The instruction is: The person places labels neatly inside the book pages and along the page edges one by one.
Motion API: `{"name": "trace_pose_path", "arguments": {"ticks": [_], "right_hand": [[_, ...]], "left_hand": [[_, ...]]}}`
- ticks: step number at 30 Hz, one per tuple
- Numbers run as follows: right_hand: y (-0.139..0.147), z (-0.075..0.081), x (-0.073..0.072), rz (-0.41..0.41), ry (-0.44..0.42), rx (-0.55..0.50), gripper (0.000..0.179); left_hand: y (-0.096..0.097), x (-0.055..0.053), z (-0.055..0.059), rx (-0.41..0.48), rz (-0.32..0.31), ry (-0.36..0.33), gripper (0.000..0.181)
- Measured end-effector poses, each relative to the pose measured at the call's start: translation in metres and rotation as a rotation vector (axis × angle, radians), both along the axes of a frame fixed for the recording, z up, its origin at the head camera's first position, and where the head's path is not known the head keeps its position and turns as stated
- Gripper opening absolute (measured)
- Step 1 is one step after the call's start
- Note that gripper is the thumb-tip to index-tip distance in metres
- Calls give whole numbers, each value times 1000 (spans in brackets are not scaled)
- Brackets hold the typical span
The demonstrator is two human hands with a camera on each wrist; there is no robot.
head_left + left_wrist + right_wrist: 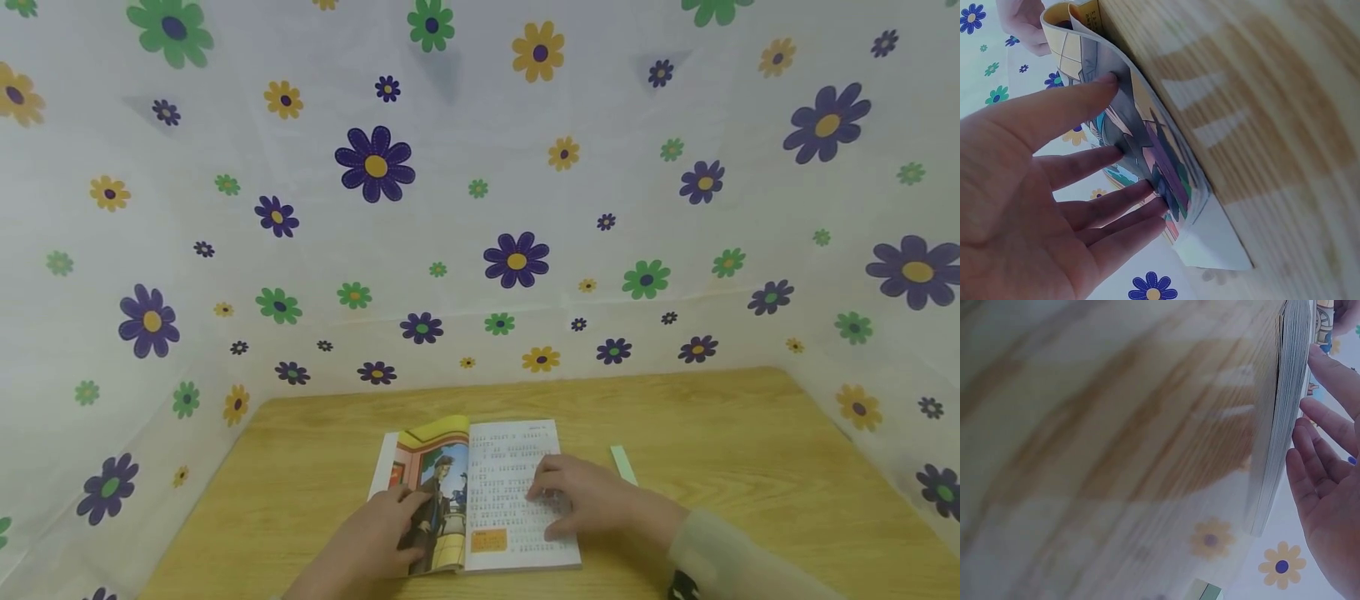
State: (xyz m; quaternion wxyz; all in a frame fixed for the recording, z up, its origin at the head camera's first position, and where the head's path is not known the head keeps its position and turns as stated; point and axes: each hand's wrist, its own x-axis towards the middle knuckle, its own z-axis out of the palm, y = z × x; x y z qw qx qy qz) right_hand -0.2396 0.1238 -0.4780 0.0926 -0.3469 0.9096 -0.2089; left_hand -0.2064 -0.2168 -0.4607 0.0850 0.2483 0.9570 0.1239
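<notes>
An open book point(517, 492) lies on the wooden table, a colour picture on its left page and printed text with an orange box on its right. My left hand point(375, 529) rests on the picture page, its fingers spread, as the left wrist view shows with the fingertips on the illustration point(1138, 125). On the text page lies my right hand point(588, 496), fingers loosely bent and touching the paper. From the right wrist view, the thick stack of page edges point(1285, 412) stands beside the fingertips. Neither hand grips anything.
A pale green strip point(622, 465) lies on the table to the right of the book, partly behind the right hand. The wooden table point(300, 467) is bordered at the back and sides by a white flower-print sheet point(450, 225).
</notes>
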Motion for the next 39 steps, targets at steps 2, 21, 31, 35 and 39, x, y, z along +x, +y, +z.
{"name": "trace_pose_path", "arguments": {"ticks": [2, 21, 31, 35, 39], "right_hand": [[0, -2, 0, 7, 6, -3, 40], [0, -1, 3, 24, 42, 9, 40], [-2, 1, 4, 12, 50, 25, 40], [-2, 2, 5, 13, 49, 24, 40], [0, 1, 5, 19, 59, 29, 39]], "left_hand": [[-1, 1, -1, -3, -3, 3, 65], [-7, -5, -11, -18, -69, -9, 74], [-32, -40, -78, -43, -123, 43, 78], [-23, -28, -48, 33, -89, -30, 74], [-15, -13, -17, 125, -63, -105, 69]]}}
